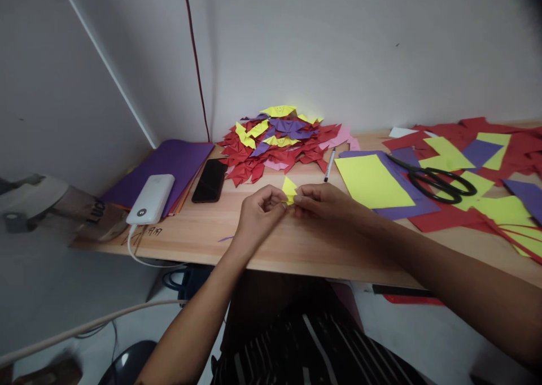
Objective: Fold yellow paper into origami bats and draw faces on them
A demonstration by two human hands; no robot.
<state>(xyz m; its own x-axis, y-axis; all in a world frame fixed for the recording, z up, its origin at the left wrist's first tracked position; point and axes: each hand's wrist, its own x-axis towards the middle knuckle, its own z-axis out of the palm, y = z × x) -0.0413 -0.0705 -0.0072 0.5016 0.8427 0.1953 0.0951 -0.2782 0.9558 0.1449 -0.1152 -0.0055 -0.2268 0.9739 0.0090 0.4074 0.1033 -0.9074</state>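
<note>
A small folded piece of yellow paper [289, 187] is held between both hands, just above the wooden table, with a pointed tip standing up. My left hand [263, 207] pinches its left side with thumb and curled fingers. From the right, my right hand [317, 200] pinches the other side between thumb and forefinger. The lower folds of the paper are partly hidden by the fingertips. Beyond the hands lies a heap of folded paper figures [292, 142] in red, purple, yellow and pink, some with drawn faces.
Right of my hands lie yellow sheets [372, 179] on purple ones, black-handled scissors [440, 184] and paper scraps [486, 204]. A pen [329, 165] lies near the heap. Leftward are a phone [209, 180], a white power bank [151, 198] on purple paper [182, 153], and a clear bottle [84, 210].
</note>
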